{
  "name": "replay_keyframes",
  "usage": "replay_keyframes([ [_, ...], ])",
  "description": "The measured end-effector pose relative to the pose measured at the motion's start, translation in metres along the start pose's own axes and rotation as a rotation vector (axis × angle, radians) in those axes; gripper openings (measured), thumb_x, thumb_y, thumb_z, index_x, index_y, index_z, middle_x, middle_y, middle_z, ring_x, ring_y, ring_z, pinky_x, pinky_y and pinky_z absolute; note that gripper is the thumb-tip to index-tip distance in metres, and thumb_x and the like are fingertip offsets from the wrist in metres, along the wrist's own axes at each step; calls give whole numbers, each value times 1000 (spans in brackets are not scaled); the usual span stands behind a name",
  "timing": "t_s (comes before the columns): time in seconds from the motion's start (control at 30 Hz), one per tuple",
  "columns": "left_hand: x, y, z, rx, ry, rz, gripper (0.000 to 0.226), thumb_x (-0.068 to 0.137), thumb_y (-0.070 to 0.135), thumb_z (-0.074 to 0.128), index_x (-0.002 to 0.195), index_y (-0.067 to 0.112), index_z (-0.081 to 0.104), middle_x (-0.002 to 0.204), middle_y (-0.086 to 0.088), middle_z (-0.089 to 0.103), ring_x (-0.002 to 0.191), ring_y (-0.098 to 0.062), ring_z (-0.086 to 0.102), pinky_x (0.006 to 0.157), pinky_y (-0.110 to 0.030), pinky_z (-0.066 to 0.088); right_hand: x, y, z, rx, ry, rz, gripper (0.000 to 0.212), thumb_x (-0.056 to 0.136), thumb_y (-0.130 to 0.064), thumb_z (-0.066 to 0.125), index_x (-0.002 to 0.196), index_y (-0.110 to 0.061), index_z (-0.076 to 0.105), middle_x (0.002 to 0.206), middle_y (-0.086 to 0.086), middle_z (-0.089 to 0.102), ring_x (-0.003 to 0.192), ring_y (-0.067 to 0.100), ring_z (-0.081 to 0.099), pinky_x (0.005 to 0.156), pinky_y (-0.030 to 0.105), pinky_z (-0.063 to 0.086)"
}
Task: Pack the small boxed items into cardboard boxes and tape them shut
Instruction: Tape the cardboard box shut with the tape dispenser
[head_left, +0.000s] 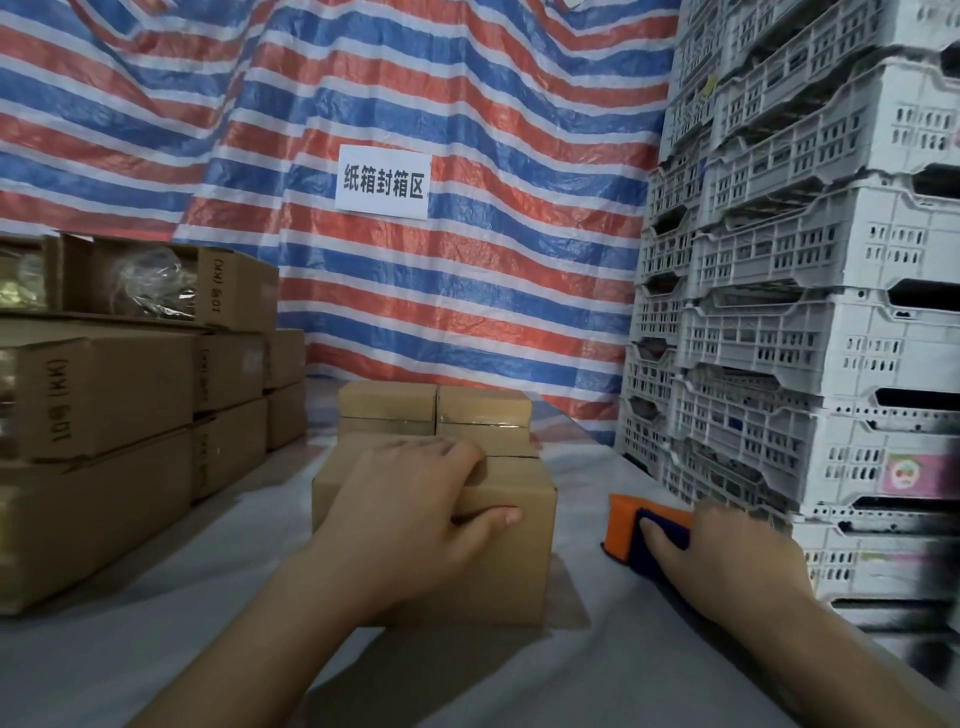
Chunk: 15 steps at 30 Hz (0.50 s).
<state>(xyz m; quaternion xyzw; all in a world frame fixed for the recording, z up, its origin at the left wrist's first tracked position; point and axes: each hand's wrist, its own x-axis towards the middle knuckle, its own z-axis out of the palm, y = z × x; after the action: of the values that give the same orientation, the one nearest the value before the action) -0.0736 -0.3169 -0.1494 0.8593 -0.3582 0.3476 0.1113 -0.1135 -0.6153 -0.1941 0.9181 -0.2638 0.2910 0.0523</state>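
A small cardboard box (498, 561) stands on the table in front of me with its top flaps folded down. My left hand (410, 514) lies over its top, fingers across the flaps and thumb against the near side. To the right, my right hand (727, 556) grips an orange and dark blue tape dispenser (631, 525) that rests on the table. Two taped boxes (436, 410) sit side by side just behind the box under my left hand.
Stacks of closed cardboard boxes (119, 395) fill the left side of the table. A tall pile of grey plastic crates (810, 291) rises at the right. A striped tarp with a white paper sign (384, 183) hangs behind. The table (156, 649) has a pale cover.
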Motion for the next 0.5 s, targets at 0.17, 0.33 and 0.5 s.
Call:
replay_keyframes([
  [0.17, -8, 0, -3, -10, -14, -25, 64, 79, 80, 23, 123, 41, 48, 128, 19, 51, 104, 1, 45, 82, -20, 25, 22, -4, -31, 243, 138, 23, 72, 79, -82, 41, 55, -16, 56, 48, -3, 50, 46, 17, 48, 46, 25, 32],
  [0.33, 3, -3, -7, -79, -73, -75, 56, 88, 76, 27, 111, 37, 60, 110, 18, 54, 92, 3, 45, 72, -14, 33, 53, -36, -108, 1097, -32, 72, 61, 78, -68, 65, 64, -10, 72, 51, 5, 67, 40, 13, 62, 54, 29, 47],
  [0.5, 13, -4, -25, -606, -3, -377, 30, 102, 43, 36, 91, 28, 60, 84, 6, 63, 79, -8, 61, 71, -29, 52, 74, -97, -148, 1497, -459, -117, 41, 88, -54, 65, 67, -21, 76, 62, 2, 68, 47, 14, 64, 45, 25, 53],
])
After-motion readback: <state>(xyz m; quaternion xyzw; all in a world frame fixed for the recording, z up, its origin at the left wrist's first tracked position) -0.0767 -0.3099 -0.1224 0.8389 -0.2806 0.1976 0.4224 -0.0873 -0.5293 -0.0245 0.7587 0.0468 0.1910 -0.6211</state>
